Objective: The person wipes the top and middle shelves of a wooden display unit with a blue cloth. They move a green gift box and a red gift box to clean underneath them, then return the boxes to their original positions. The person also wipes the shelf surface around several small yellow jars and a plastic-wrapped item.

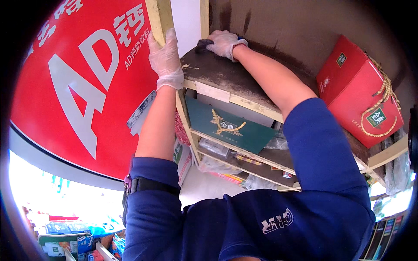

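Observation:
My left hand (166,62), in a clear disposable glove, grips the pale yellow wooden post (159,16) at the front corner of the shelving. On the top shelf board (218,70), my gloved right hand (225,45) presses a dark cloth (203,46) near the far left end, close to the brown back panel (277,26). Dust and scuffs mark the dark board. A bit of pale debris (190,67) lies by its left edge. Part of the cloth is hidden under my fingers.
A red gift bag (346,94) with gold rope handles stands on the right of the same shelf. One level down is a green gift bag (225,125). Lower shelves hold plastic-wrapped goods (214,146). A large red sign panel (130,98) rises close on the left.

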Motion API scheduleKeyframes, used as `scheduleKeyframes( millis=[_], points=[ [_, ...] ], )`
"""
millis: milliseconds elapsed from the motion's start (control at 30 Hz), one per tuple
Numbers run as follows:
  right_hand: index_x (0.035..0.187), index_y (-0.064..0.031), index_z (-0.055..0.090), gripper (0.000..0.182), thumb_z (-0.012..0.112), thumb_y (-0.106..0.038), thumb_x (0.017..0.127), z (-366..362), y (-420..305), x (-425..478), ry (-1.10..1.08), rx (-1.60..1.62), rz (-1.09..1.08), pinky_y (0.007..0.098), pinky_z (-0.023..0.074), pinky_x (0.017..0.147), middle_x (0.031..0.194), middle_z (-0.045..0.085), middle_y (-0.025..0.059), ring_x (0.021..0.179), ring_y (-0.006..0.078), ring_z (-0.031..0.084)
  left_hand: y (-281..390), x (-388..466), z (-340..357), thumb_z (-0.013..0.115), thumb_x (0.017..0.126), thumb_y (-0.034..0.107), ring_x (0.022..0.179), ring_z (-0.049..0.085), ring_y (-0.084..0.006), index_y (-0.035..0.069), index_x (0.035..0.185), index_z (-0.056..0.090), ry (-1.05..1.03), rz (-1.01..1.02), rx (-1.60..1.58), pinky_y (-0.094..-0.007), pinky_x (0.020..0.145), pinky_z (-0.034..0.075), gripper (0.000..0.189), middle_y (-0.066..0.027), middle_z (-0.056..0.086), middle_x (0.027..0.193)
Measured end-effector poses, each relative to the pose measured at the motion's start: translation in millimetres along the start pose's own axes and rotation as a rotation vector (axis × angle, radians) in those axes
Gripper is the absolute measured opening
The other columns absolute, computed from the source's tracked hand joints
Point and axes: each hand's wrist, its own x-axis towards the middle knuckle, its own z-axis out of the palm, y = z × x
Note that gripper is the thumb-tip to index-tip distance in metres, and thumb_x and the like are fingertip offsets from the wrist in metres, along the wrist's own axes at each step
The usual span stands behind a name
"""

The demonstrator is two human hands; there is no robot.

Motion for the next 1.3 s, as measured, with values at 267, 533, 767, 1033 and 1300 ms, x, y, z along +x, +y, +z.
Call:
scheduleKeyframes(
  millis=[267, 533, 767, 1033, 1300],
  points=[
    [0.119, -0.0149, 0.061, 0.041, 0.054, -0.038, 0.087, -8.3, 0.6, -39.2, -0.033, 0.104, -0.096, 0.0433, 0.0426, 0.098, 0.126, 0.054, 0.0095, 0.118, 0.0311, 0.051, 2.7, 0.3, 0.9, 0.067, 0.078, 0.037, 0.086, 0.061, -0.018, 0.008, 0.127, 0.052, -0.013, -0.016, 0.01, -0.032, 0.081, 0.047, 0.059, -0.0071, 0.066, 0.097],
    [0.112, -0.0082, 0.06, 0.033, 0.061, -0.026, 0.084, -37.8, 25.3, -138.0, 0.012, 0.291, -0.38, 0.0417, 0.0373, 0.1, 0.119, 0.054, 0.0111, 0.114, 0.0329, 0.047, 2.5, 3.1, -4.3, 0.065, 0.079, 0.039, 0.088, 0.063, -0.0211, 0.01, 0.127, 0.051, 0.021, -0.017, 0.186, -0.0335, 0.082, 0.047, 0.058, -0.0093, 0.067, 0.096],
    [0.116, -0.0093, 0.059, 0.039, 0.055, -0.035, 0.088, -7.7, 0.7, -33.5, 0.02, 0.095, -0.19, 0.0411, 0.0383, 0.099, 0.122, 0.053, 0.0131, 0.117, 0.0332, 0.047, -4.0, 5.4, -1.1, 0.065, 0.079, 0.042, 0.088, 0.065, -0.0248, 0.01, 0.128, 0.05, -0.003, 0.023, 0.129, -0.0352, 0.083, 0.047, 0.06, -0.0116, 0.068, 0.098],
    [0.117, -0.0146, 0.061, 0.036, 0.054, -0.035, 0.088, 6.0, -13.7, 26.4, -0.006, 0.072, -0.008, 0.0419, 0.0466, 0.094, 0.119, 0.059, 0.0134, 0.111, 0.0329, 0.056, 1.3, 2.3, 1.6, 0.066, 0.078, 0.042, 0.087, 0.064, -0.0211, 0.013, 0.126, 0.052, 0.003, -0.002, 0.049, -0.0341, 0.082, 0.048, 0.058, -0.0088, 0.068, 0.096],
    [0.116, -0.0084, 0.059, 0.041, 0.06, -0.036, 0.085, -9.7, -9.7, -62.0, 0.03, 0.278, -0.408, 0.0431, 0.0389, 0.099, 0.12, 0.054, 0.0126, 0.114, 0.0342, 0.048, -1.1, 0.1, -6.4, 0.061, 0.08, 0.046, 0.088, 0.065, -0.0302, 0.013, 0.127, 0.051, -0.034, -0.035, 0.034, -0.0381, 0.08, 0.048, 0.058, -0.0145, 0.068, 0.095]
  ],
)
